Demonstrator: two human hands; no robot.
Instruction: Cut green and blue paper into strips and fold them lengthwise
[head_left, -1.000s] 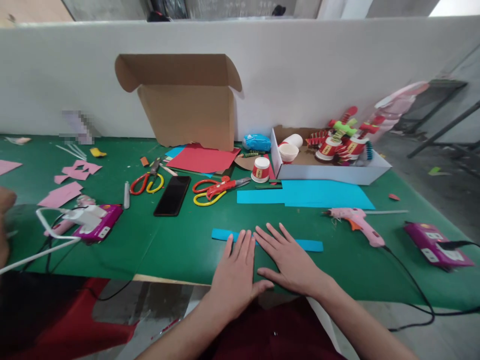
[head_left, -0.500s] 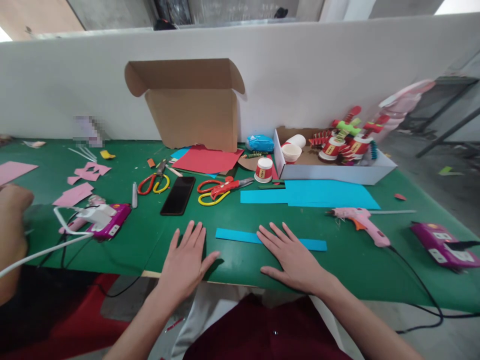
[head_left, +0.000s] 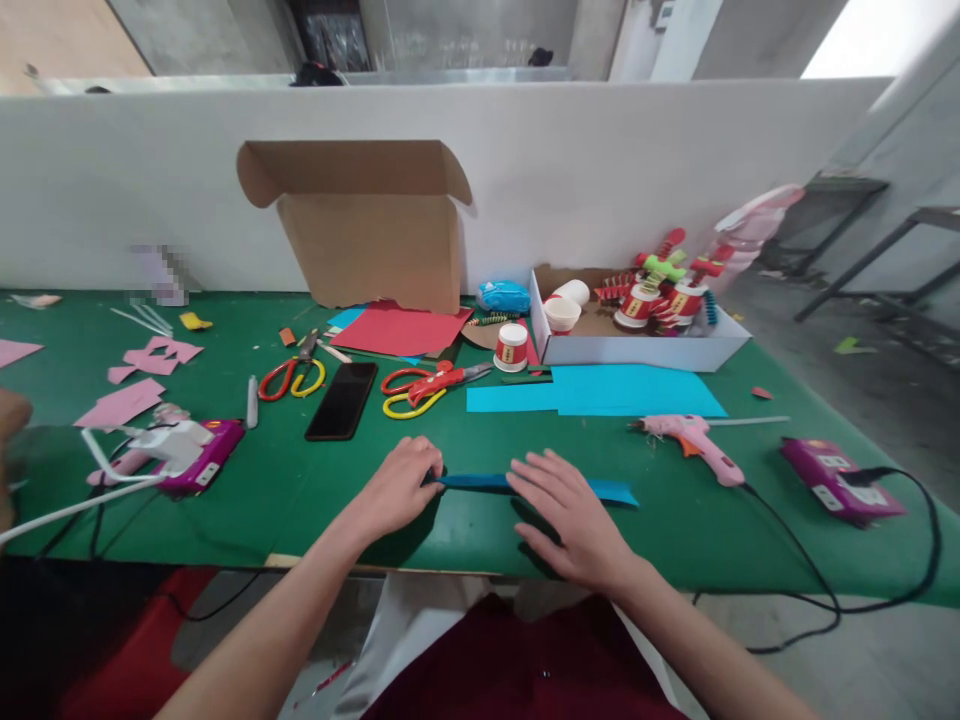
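Note:
A narrow blue paper strip (head_left: 480,482) runs left to right over the green table (head_left: 450,540). Its left end is pinched in the fingers of my left hand (head_left: 401,485), and that end looks slightly raised and tilted. Over the strip's middle lies my right hand (head_left: 562,515), fingers stretched out and thumb apart; whether it presses on the paper I cannot tell. Beyond my hands are scissors with red and yellow handles (head_left: 427,386), a black phone (head_left: 342,402) and a wider blue paper piece (head_left: 630,390).
To the right lie a pink glue gun (head_left: 697,445) with a trailing cord and a purple power strip (head_left: 840,480). Another purple power strip (head_left: 214,455) sits left. A white box (head_left: 637,350) holds paper cups and decorated figures. At the far left edge is another person's hand (head_left: 11,415).
My left hand has gone from lying flat on the table to pinching the strip's left end, lifting it slightly. My right hand stays over the strip, its fingers a little more raised.

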